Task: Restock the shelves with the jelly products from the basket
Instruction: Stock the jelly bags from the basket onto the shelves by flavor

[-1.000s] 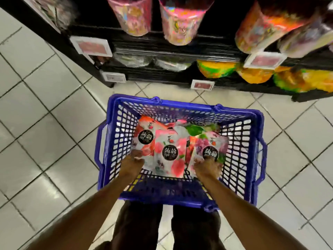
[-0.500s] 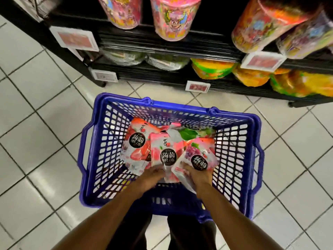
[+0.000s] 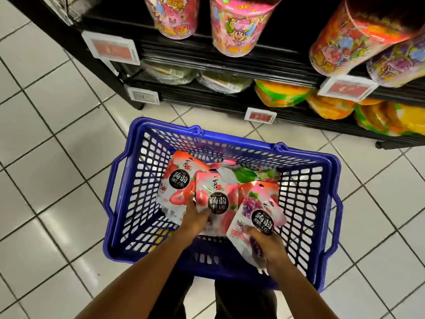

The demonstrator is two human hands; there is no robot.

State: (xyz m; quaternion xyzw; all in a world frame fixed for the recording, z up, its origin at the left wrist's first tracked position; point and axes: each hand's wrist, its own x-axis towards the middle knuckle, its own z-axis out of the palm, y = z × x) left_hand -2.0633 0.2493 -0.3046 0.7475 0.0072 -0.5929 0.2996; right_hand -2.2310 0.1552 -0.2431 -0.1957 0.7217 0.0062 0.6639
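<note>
Counted in view: one blue basket (image 3: 230,137) on the white tiled floor (image 3: 57,180), just near of the black shelves (image 3: 230,70); two hands, both down inside the basket. Inside, five jelly pouches at least partly showing: a strawberry pouch (image 3: 176,180) at left, a peach pouch (image 3: 218,199) in the middle overlapping it, a grape pouch (image 3: 255,211) at right, a red pouch (image 3: 246,188) mostly hidden behind the grape one, and a green pouch (image 3: 247,174) at the far side; more beneath, cannot tell. Left hand (image 3: 197,218) at the near left edge of the peach pouch, thumb on its front, fingers curled under and out of sight, pinching it. Right hand (image 3: 266,246) curled round the near end of the grape pouch, gripping it, pouch tilted with its far end raised over the others. On the shelves, four price tags (image 3: 260,115); above, two pink tubs (image 3: 236,26), with one orange and one purple tub at far right.
</note>
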